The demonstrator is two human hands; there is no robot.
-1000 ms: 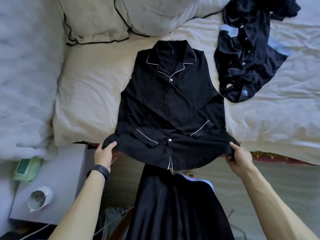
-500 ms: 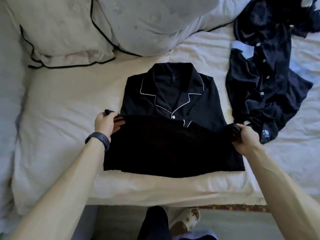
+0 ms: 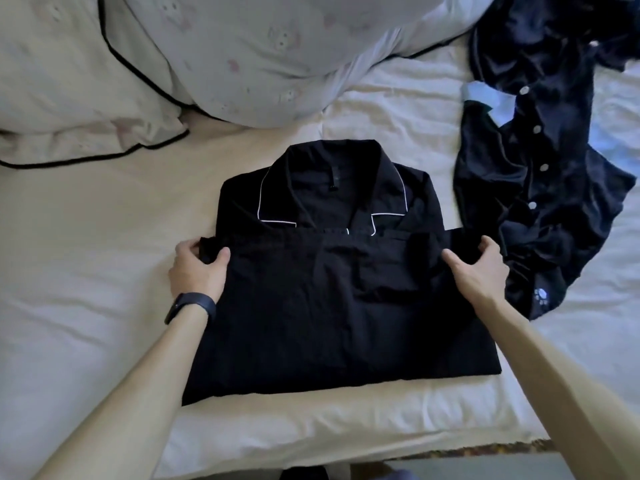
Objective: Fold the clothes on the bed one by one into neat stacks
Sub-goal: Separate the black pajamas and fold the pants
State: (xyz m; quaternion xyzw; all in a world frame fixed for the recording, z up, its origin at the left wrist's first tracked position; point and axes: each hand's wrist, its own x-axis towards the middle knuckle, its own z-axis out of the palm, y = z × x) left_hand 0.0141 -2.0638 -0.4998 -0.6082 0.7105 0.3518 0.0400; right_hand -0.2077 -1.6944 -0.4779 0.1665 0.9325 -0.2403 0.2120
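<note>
The bed [image 3: 104,271] with its pale sheet fills the view, and two pillows [image 3: 76,91] lie at the far side. In the middle of the bed lies the black shirt [image 3: 329,306] with white piping on the collar. Its lower half is folded up over the chest, so the hem reaches just under the collar. A dark blue garment [image 3: 540,202] lies crumpled just beside it on the right, not yet folded. The left hand [image 3: 195,268] pinches the left corner of the folded hem, thumb on top, and the right hand [image 3: 481,271] pinches the right corner in the same way. A dark wristband [image 3: 190,308] is on the left wrist. To do this fold well, I think both corners should go down together, with the hem straight and parallel to the collar line and the side edges matching. Then flat palms should press out the wrinkles from the middle toward the sides.
</note>
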